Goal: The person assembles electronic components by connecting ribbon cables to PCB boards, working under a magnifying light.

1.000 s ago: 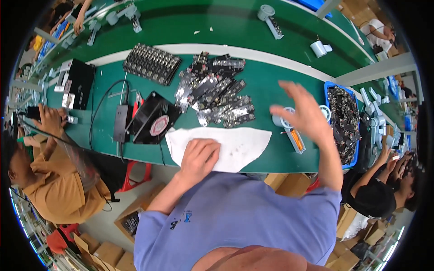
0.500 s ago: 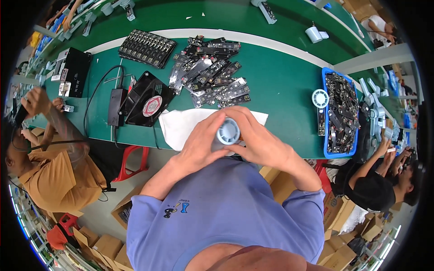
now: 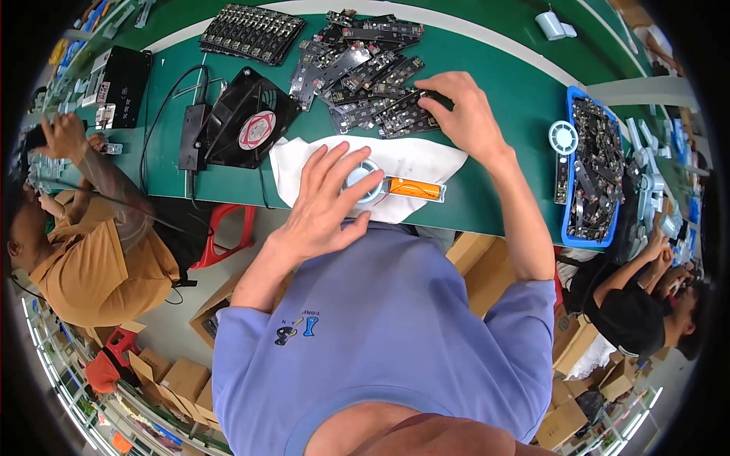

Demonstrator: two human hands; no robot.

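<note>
My left hand (image 3: 323, 201), fingers spread, lies over a light blue round fan housing (image 3: 363, 181) and partly hides it. From the housing a handle part extends right, with an orange battery (image 3: 414, 188) and thin wires showing inside. This device rests on a white cloth (image 3: 433, 156) at the near table edge. My right hand (image 3: 471, 118) reaches to the right side of a loose heap of black circuit boards (image 3: 365, 76). Its thumb and forefinger close around the end of a narrow circuit board (image 3: 411, 100) there.
A black fan (image 3: 251, 121) and a black power adapter (image 3: 192, 137) with a cable stand left of the cloth. Behind them lies a stack of board panels (image 3: 251, 34). At right, a blue basket (image 3: 570, 220) holds boards, with a round light blue fan piece (image 3: 563, 137) beside it. Co-workers sit on both sides.
Both hands were wrapped around the upright fan housing. Now the device lies on the cloth under my left hand, and my right hand has moved away to the board heap.
</note>
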